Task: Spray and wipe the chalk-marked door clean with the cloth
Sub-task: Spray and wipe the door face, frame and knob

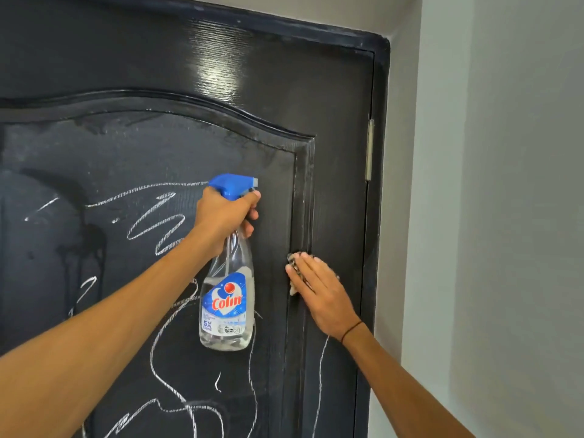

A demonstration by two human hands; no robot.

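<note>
Door: the black panelled door (221,90) filled most of the view, with its hinge (369,150) on the right next to a grey wall (489,184).

Left hand: the left hand (226,216) was wrapped around the neck of the spray bottle (229,279), one finger hooked up by the trigger under the blue spray head (232,184). The nozzle was aimed toward the right side of the panel. There was clear liquid in the bottom part of the bottle.

Right hand: the right hand (319,289) was flat on the door with fingers straight and close together, pressing the cloth (294,273) onto the raised moulding at the panel's right edge. Only a bit of the cloth peeked out at the fingertips and the left side of the hand.

Done so far: the upper part of the panel looked smeary and damp with no chalk lines left, so I'd guess that bit was already wiped. There also looked to be dark drip streaks on the far left.

Still left: loads, honestly. The chalk scribbles (155,216) ran through the middle of the panel, with more loops lower down and a line on the frame below the right wrist. I'd call it well under half done.

Wrist: a thin dark band (351,330) sat on the right wrist.
</note>
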